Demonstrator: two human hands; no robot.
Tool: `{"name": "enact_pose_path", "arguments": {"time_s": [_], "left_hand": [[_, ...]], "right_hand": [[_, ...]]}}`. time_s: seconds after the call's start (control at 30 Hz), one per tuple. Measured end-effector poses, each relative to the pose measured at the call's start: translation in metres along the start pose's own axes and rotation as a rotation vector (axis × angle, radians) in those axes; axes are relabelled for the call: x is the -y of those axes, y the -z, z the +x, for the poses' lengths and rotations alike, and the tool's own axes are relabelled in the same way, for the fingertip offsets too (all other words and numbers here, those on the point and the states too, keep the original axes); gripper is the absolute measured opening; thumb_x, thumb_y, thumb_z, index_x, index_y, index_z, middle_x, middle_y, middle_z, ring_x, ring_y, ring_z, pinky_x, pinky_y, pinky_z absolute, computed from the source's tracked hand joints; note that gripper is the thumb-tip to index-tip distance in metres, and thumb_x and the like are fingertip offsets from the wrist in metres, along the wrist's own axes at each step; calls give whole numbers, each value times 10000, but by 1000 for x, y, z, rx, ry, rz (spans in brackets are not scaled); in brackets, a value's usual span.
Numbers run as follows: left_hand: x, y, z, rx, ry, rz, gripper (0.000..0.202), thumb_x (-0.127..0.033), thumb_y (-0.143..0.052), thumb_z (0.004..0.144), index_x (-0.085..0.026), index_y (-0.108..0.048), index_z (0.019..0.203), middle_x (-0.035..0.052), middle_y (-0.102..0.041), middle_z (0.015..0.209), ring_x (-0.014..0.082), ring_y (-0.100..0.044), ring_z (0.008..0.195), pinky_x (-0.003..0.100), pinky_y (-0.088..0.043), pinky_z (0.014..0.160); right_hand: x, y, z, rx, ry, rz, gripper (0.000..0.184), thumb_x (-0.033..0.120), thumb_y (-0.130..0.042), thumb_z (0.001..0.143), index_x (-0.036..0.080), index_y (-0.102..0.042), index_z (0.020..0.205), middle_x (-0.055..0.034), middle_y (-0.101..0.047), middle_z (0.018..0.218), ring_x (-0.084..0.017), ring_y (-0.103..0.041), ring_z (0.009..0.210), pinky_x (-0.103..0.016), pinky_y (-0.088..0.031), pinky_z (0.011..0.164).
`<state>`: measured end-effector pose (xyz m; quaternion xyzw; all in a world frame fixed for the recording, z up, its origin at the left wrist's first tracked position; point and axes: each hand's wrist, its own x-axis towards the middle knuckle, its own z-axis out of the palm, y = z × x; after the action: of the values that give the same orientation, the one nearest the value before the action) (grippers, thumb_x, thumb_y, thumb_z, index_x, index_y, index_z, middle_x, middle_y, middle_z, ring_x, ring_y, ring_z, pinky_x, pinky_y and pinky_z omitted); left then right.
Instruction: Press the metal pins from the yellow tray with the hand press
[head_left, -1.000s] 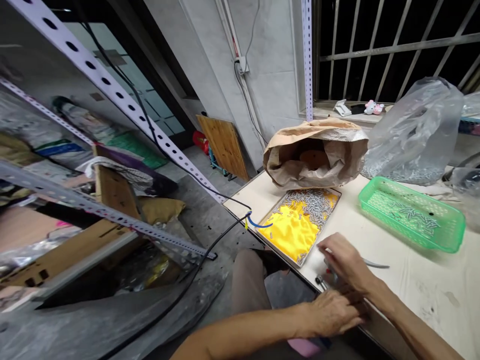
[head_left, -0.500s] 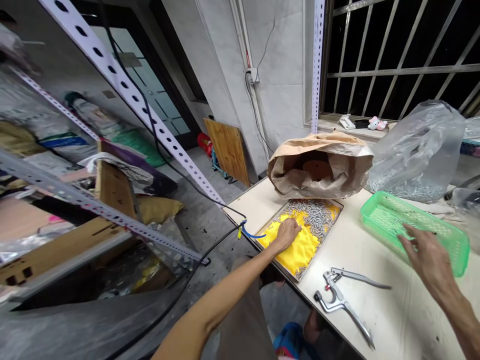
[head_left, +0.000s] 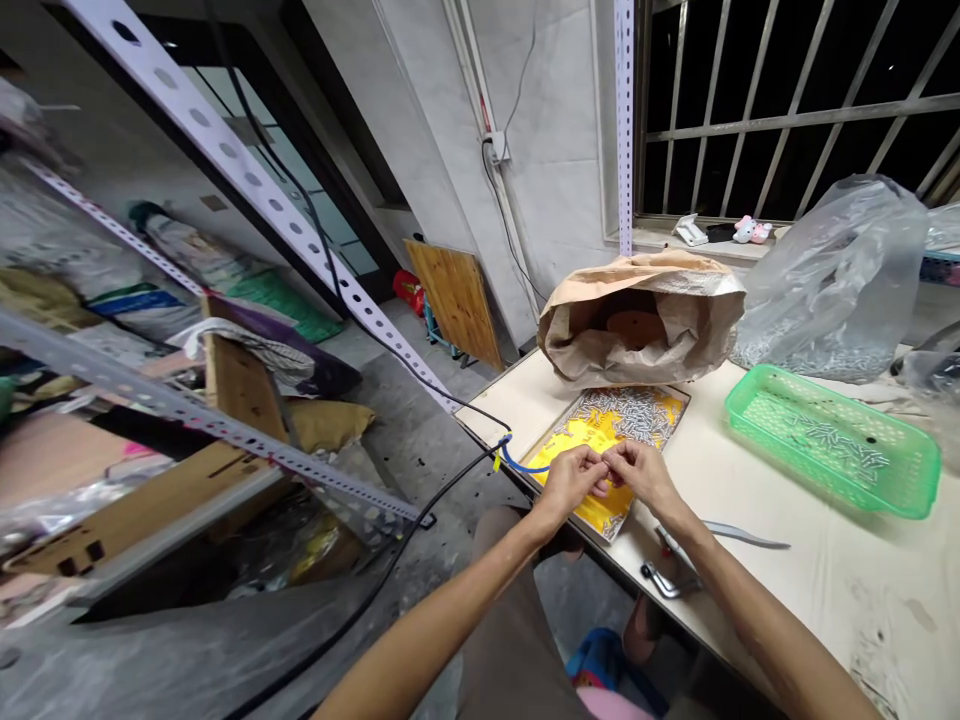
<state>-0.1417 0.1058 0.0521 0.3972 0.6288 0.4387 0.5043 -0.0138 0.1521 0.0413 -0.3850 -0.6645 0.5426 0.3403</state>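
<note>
My left hand (head_left: 573, 484) and my right hand (head_left: 642, 476) meet fingertip to fingertip above a shallow tray (head_left: 643, 482). Both are closed in a pinch; anything between the fingers is too small to make out. The tray has a bright yellow surface (head_left: 581, 437) inside, with many small silver screw-like pieces (head_left: 637, 415) heaped at its far end. Under my right forearm lies a pair of metal hand pliers (head_left: 739, 534), partly hidden. Farther right, a green plastic basket (head_left: 911, 497) holds more small silver pieces (head_left: 840, 448).
Behind the tray, a brown paper sack (head_left: 570, 372) lies with its mouth facing me. A clear plastic bag (head_left: 832, 270) of metal pieces stands at the back right. Black cable (head_left: 427, 494) and a perforated metal post (head_left: 330, 262) run along the table's left edge.
My right hand has left the green basket and come over the tray to meet my left hand. My left hand has lifted from the yellow surface. My right forearm now covers part of the pliers.
</note>
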Motion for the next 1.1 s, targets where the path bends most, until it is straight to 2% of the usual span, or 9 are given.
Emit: {"name": "enact_pose_path", "arguments": {"time_s": [0.2,0.33,0.4,0.47,0.57,0.63,0.73,0.9,1.1], "left_hand": [[-5,12,6,67,205,-268,276,-243,-777,670,-115,-534,648,-13,-611,546,54,-569,444,160,-512,491],[-5,15,8,-66,115,-191,291,-259,-769,673,-120,-518,628,-67,-517,468,34,-504,398,141,-483,438],[-7,14,3,-97,62,-124,268,-260,-753,682,-120,-527,647,-72,-512,480,37,-502,401,142,-476,426],[-9,9,-8,-45,42,-92,240,-264,-740,691,-116,-551,687,-60,-534,518,42,-520,424,148,-487,442],[-13,-6,-29,149,118,-84,234,-279,-726,701,-115,-571,762,-37,-580,572,55,-546,441,168,-497,455],[-14,-20,-40,273,200,-68,233,-271,-721,702,-119,-562,782,-30,-594,578,62,-551,428,174,-489,442],[-13,-42,-49,374,265,13,186,-237,-690,718,-122,-550,760,-16,-617,588,65,-555,417,162,-465,414],[3,-64,-46,380,272,246,98,-138,-647,717,-123,-568,660,-69,-515,439,55,-489,362,132,-393,353],[19,-72,-41,365,407,389,119,-173,-636,769,-116,-602,670,-65,-508,384,55,-435,282,144,-360,330]], "right_hand": [[-1,-2,3,16,22,-144,414,525,-406,840,187,-586,681,-17,-594,585,-154,-581,558,-294,-499,548],[9,8,-5,-63,98,-307,275,407,-498,832,179,-651,835,-97,-656,895,-222,-605,875,-376,-487,801],[15,21,-22,-90,181,-476,249,346,-469,865,190,-645,945,-110,-630,1021,-222,-582,949,-371,-465,849],[17,37,-50,-75,232,-664,274,312,-387,916,203,-637,944,-88,-625,950,-194,-595,864,-325,-480,778],[11,59,-103,-32,172,-825,322,308,-324,948,210,-620,867,-50,-596,819,-161,-597,739,-274,-471,657],[3,68,-137,-25,104,-921,252,308,-378,930,211,-603,871,-42,-581,827,-155,-596,721,-262,-457,610],[-13,72,-170,-10,35,-1050,105,277,-487,872,220,-567,834,-20,-550,812,-144,-580,677,-250,-425,553],[-29,75,-181,40,8,-1055,158,205,-407,899,220,-512,783,-2,-523,762,-126,-543,634,-239,-400,551],[-33,81,-179,46,3,-1040,189,221,-376,926,217,-503,785,-8,-533,776,-129,-540,666,-237,-387,574]]}}
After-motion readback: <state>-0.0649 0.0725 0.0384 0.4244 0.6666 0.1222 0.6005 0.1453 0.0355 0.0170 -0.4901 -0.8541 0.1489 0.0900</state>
